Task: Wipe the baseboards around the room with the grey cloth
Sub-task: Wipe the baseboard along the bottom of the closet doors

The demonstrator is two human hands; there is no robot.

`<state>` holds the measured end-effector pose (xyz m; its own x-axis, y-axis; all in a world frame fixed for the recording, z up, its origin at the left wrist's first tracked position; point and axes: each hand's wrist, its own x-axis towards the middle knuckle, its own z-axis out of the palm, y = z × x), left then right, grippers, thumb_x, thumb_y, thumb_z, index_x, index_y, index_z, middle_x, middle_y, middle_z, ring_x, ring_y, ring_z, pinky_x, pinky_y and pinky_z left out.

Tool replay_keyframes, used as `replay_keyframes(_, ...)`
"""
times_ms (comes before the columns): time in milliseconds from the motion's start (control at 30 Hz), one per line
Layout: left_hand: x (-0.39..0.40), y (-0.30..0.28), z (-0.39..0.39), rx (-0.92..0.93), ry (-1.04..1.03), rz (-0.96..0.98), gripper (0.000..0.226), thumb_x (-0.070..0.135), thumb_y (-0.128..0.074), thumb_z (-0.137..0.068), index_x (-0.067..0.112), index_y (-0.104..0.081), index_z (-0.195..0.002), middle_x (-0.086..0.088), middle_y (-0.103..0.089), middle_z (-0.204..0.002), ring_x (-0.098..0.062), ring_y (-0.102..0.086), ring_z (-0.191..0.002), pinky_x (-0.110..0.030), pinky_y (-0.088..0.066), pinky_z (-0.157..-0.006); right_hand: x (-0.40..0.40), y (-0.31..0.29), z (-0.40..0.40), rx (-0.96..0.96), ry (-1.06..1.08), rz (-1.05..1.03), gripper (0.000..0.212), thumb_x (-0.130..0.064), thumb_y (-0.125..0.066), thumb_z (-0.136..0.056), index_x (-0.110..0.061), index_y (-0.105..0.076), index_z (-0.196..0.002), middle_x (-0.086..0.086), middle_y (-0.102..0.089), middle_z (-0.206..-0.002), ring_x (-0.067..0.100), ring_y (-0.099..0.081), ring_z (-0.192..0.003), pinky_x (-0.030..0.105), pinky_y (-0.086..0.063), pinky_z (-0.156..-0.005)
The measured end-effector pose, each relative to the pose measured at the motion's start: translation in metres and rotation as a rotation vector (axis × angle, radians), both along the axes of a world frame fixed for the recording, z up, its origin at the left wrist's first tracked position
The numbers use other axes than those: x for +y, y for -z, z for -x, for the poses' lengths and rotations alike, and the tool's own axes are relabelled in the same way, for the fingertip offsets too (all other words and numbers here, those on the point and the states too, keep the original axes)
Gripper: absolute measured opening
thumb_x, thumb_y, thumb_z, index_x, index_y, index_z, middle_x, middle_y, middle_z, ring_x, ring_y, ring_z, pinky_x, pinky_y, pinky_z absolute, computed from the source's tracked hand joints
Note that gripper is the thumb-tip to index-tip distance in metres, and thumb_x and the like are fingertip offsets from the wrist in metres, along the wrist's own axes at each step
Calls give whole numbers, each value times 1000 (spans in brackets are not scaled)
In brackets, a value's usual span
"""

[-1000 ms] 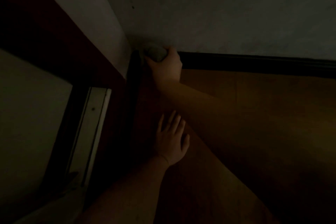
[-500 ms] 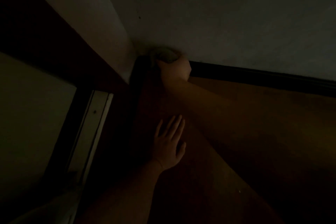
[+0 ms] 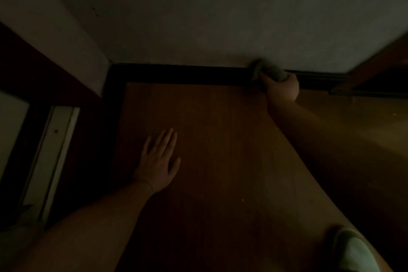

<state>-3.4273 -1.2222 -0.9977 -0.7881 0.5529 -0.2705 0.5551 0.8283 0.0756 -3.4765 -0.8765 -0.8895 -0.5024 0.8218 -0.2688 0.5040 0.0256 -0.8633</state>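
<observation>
Gripping grey cloth [image 3: 270, 70] on dark baseboard [image 3: 181, 74], right hand [image 3: 281, 88]; left hand [image 3: 160, 161] fingers spread on wood floor [image 3: 220, 139].

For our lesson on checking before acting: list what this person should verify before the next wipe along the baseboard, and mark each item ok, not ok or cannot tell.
1. Cloth in grip: the right hand holds the grey cloth bunched in its fingers. Ok.
2. Cloth on the work: it sits against the top of the dark baseboard, where the wall starts. Ok.
3. Support: the left hand lies flat, fingers spread, on the wooden floor. Ok.
4. Path to the right: a brown wooden panel meets the baseboard close by. Cannot tell whether it blocks the wipe.
5. Baseboard clean: too dark to judge. Cannot tell.
</observation>
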Motion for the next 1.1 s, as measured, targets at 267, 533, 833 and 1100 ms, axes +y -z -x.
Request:
replay_keyframes(267, 16, -7, 0, 20, 13, -18, 75, 62, 6, -99, 15, 6, -158, -3, 11, -167, -16, 2, -153, -38, 6, -122, 21, -5, -27, -35, 4, -35, 52, -22, -79, -80, -10, -50, -122, 8, -59, -120, 23, -60, -110, 33, -52, -89)
replay_keyframes(533, 155, -10, -18, -28, -151, -173, 76, 55, 13, -93, 18, 4, -159, -2, 10, -167, -15, 7, -153, -37, 0, -124, -35, 41, -22, -29, -217, -23, 51, -21, -79, -78, -13, -51, -121, 7, -56, -125, 20, -57, -112, 29, -48, -88)
replay_keyframes(833, 161, -14, -14, -39, -103, 45, 70, 54, -6, -99, 18, 4, -158, -5, 9, -167, -21, 6, -153, -44, 0, -123, -5, 57, 7, -135, -298, 30, 51, -21, -77, -79, -11, -50, -121, 8, -52, -128, 24, -53, -117, 39, -46, -100)
replay_keyframes(1100, 159, -8, -15, -37, -90, 23, 74, 55, -11, -99, 12, -13, -159, -9, -4, -167, -26, -6, -154, -50, -11, -123, 99, 37, -27, -235, -358, -50, 44, -25, -79, -78, -16, -53, -113, 7, -61, -120, 22, -59, -110, 36, -52, -92)
